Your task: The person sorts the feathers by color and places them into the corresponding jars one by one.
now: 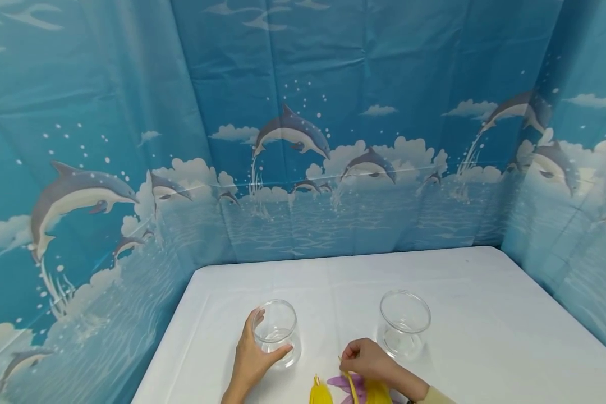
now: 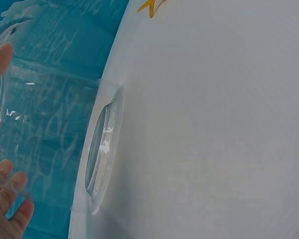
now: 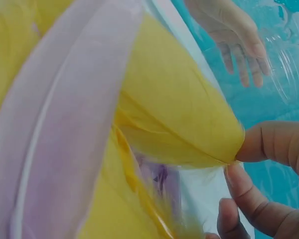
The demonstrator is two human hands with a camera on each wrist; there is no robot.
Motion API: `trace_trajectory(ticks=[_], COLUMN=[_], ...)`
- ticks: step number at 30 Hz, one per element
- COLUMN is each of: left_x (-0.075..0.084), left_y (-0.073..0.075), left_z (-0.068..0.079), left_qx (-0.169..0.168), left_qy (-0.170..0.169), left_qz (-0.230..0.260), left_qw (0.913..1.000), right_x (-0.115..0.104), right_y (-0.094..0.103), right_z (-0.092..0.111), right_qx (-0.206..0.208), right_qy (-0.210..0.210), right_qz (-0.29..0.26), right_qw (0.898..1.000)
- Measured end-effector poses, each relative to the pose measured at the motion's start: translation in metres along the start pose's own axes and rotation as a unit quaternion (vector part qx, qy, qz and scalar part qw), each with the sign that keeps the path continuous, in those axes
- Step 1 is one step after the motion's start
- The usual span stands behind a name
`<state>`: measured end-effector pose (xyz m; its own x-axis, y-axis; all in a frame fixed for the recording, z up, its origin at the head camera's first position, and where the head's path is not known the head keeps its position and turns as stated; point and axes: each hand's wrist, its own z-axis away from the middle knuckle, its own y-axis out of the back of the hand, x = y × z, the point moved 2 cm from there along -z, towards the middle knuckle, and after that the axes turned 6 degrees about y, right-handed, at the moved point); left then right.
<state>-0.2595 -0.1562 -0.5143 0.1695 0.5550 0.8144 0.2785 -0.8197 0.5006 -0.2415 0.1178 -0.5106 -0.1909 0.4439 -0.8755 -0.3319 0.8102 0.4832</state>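
My left hand (image 1: 251, 356) holds a clear glass jar (image 1: 278, 335) round its side, thumb on one side and fingers on the other. In the left wrist view the jar (image 2: 55, 134) shows a thick base beside the white cloth. My right hand (image 1: 371, 359) pinches the tip of a yellow feather (image 3: 184, 109) between thumb and forefinger. Close by are a purple feather (image 3: 65, 114) and more yellow feathers (image 1: 377, 393), partly under the right arm. Another yellow bunch (image 1: 320, 393) lies between the hands at the bottom edge of the head view.
A second clear glass jar (image 1: 404, 331) stands on the white-covered table (image 1: 485, 314), just beyond the right hand. Blue curtains with dolphins (image 1: 293, 134) hang behind the table and on both sides.
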Motion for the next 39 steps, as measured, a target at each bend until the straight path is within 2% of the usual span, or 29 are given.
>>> trace_trajectory(ticks=[4, 8, 12, 18, 25, 31, 39], left_x=[0.001, 0.000, -0.001, -0.002, -0.003, -0.003, -0.001], left_y=[0.001, 0.000, -0.001, -0.001, -0.001, -0.001, -0.002], left_z=[-0.001, 0.000, 0.002, 0.001, -0.002, -0.002, -0.001], left_qx=[0.011, 0.015, 0.010, 0.006, 0.006, 0.002, -0.011], left_qy=[-0.005, -0.014, -0.007, -0.005, -0.003, -0.005, 0.012], left_qz=[-0.002, -0.004, -0.004, 0.002, 0.001, 0.000, -0.001], left_qw=[0.9999, 0.9998, 0.9999, 1.0000, 1.0000, 1.0000, 0.9999], right_x=[-0.001, -0.004, -0.011, -0.035, -0.066, -0.092, -0.120], right_y=[0.002, 0.004, 0.007, 0.014, 0.020, 0.026, 0.033], right_z=[-0.002, -0.002, -0.002, -0.008, -0.023, -0.039, -0.062], right_qx=[-0.005, 0.017, 0.031, 0.046, 0.075, 0.122, 0.197], right_qy=[-0.006, -0.018, -0.021, -0.007, -0.022, -0.020, 0.008], right_qz=[-0.032, -0.027, -0.024, -0.049, -0.070, -0.111, -0.163], right_qw=[0.999, 0.999, 0.999, 0.998, 0.994, 0.986, 0.967])
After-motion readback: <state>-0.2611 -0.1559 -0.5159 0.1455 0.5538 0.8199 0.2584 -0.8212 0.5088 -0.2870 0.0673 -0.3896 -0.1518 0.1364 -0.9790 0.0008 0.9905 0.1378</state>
